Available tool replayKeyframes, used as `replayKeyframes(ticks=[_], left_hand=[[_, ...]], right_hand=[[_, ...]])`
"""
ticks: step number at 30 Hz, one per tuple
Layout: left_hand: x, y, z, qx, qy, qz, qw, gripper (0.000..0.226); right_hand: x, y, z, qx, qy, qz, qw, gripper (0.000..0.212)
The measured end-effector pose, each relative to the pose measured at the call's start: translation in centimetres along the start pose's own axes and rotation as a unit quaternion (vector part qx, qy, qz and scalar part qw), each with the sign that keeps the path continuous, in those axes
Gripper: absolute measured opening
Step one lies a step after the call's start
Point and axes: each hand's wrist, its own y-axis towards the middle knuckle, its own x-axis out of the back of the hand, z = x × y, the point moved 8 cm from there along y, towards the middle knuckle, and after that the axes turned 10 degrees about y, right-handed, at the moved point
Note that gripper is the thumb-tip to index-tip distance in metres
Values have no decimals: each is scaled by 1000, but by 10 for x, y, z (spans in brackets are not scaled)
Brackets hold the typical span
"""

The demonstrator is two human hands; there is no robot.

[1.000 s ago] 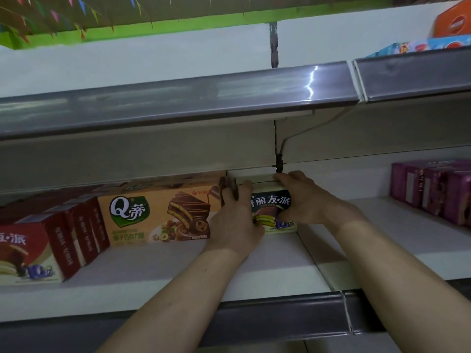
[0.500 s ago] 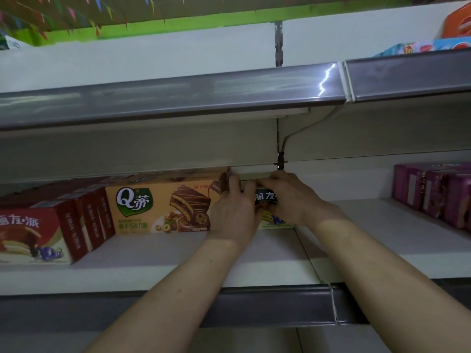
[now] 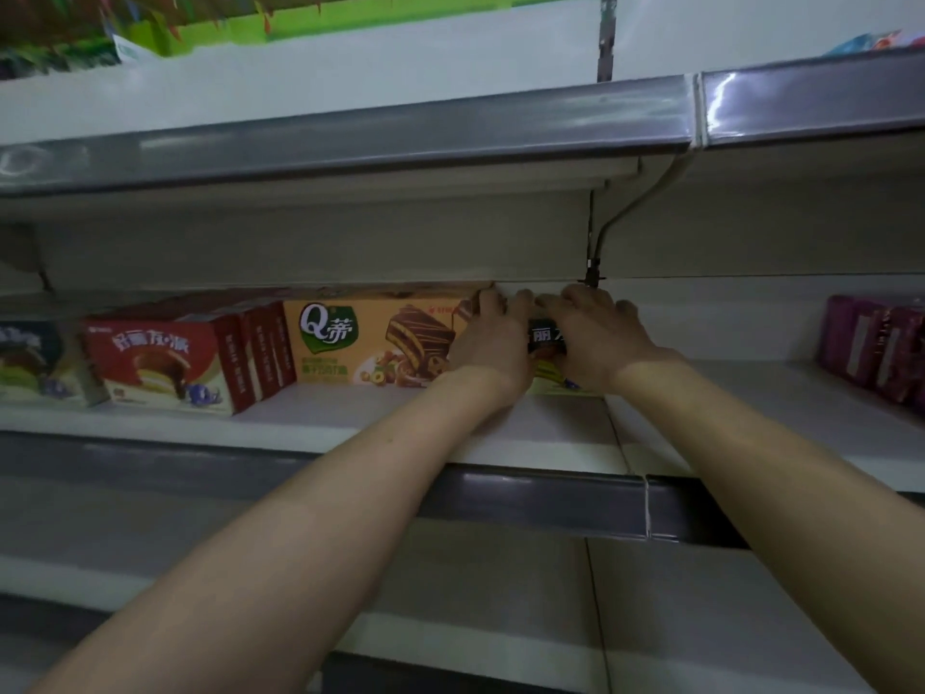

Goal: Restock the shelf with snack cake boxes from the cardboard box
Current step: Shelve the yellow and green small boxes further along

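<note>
Step in hand: seating a snack cake box at the back of the shelf, by my reading.
Dark box: stands on the shelf board, just right of the orange box, mostly hidden behind both hands; only a strip of its dark front with white characters shows.
Left hand: laid over the box's left edge, fingers curled over the top, gripping it.
Right hand: cupped over the top and right side, fingers bent round it, holding.
Neighbours: red boxes further left; purple packs well apart on the right.
Cardboard box: not in sight.
Next move: probably nudging the box flush with the orange one, face forward, then letting go and returning for another.
</note>
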Motion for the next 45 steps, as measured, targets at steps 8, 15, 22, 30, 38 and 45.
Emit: replayKeyframes(ticks=[8,15,22,30,38,45], left_hand=[[41,-63,66,88,-19,-57,994,38],[81,-145,163,184,32,-52,981,30],[117,-262,277,291,77,-9,954,27],[155,-416,393,393,117,46,911,31],[201,-572,486,514,151,80,841,28],[217,-681,546,602,163,111,773,31]], right_hand=[[10,-40,88,91,2,-23,996,28],[-10,-64,207,169,9,12,985,22],[-52,-105,356,242,39,83,966,25],[-111,-184,538,338,66,173,923,22],[-149,-262,691,428,94,224,870,22],[-182,-314,802,519,115,259,806,22]])
